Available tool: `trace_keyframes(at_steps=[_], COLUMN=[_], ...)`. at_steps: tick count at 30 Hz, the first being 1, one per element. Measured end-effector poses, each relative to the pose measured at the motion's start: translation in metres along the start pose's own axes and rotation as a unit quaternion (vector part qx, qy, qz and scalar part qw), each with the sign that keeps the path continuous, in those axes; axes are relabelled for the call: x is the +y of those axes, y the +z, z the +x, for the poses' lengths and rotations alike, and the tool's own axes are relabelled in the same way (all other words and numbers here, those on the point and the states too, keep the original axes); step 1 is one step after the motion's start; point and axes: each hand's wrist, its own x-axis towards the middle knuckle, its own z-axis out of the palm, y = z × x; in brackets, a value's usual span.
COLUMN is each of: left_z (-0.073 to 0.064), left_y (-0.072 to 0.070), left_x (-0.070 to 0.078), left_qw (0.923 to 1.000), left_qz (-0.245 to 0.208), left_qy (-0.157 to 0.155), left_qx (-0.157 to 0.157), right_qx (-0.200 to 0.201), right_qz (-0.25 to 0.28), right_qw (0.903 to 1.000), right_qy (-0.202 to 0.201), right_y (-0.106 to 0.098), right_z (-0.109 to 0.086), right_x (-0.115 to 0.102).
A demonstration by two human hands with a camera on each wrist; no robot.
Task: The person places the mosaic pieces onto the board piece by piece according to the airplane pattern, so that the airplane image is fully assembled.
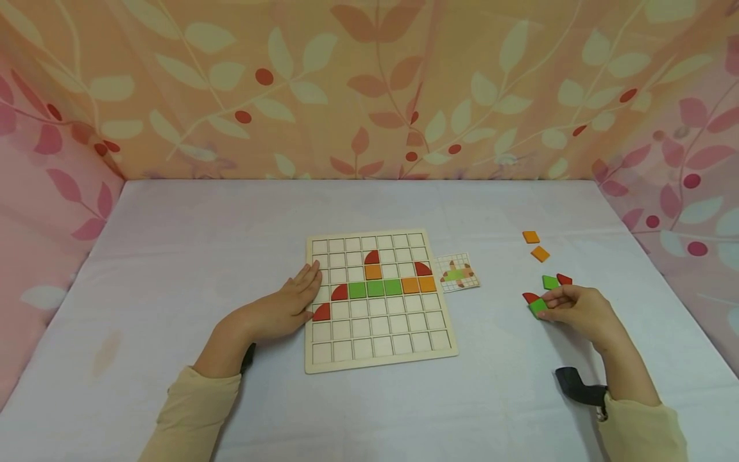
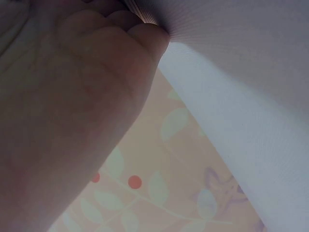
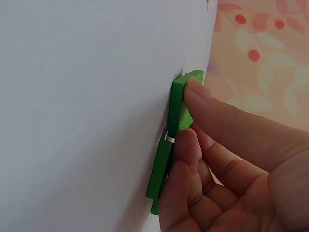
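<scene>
My right hand (image 1: 583,311) pinches a green square tile (image 1: 538,306) between thumb and fingers, close over the white tabletop. The right wrist view shows this green tile (image 3: 176,106) tilted on edge, with another green tile (image 3: 159,169) below it by the curled fingers. Around that hand lie a red quarter-round tile (image 1: 529,297), a green tile (image 1: 550,282) and another red tile (image 1: 564,279). Straight-fingered, my left hand (image 1: 287,303) rests at the left edge of a wooden grid board (image 1: 381,347). Across the board's cells sit red quarter-rounds, green squares and orange squares.
A small pattern card (image 1: 458,272) lies against the board's right side. Farther back on the right are two orange tiles (image 1: 530,237). Patterned cloth (image 1: 369,90) walls the white table (image 1: 219,212) at the back and sides. A black wrist mount (image 1: 579,388) hangs beside the right forearm.
</scene>
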Motion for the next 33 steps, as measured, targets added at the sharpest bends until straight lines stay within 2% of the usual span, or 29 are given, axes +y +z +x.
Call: trace_keyframes(at_steps=[16,20,25,33], left_z=[-0.001,-0.001,-0.001,0.000], left_y=[0.001,0.001,0.002,0.001], left_x=[-0.002,-0.001,0.000,-0.001], left_qw=[1.0000,1.0000,1.0000,0.9999], left_qz=[0.001,0.000,0.001,0.006], left_qy=[0.002,0.003,0.000,-0.006], left_qx=[-0.002,0.000,-0.001,-0.005], right_qx=[-0.025,-0.021,-0.019,-0.019], right_qz=[0.012,0.011,0.040,0.080], right_qw=[0.9995,0.9997,0.9986,0.9947], right_qy=[0.014,-0.003,-0.028,-0.062], right_y=[0.000,-0.001,-0.004,-0.004], right_z=[0.003,0.002,0.000,-0.002], right_x=[-0.002,0.002,0.004,-0.009])
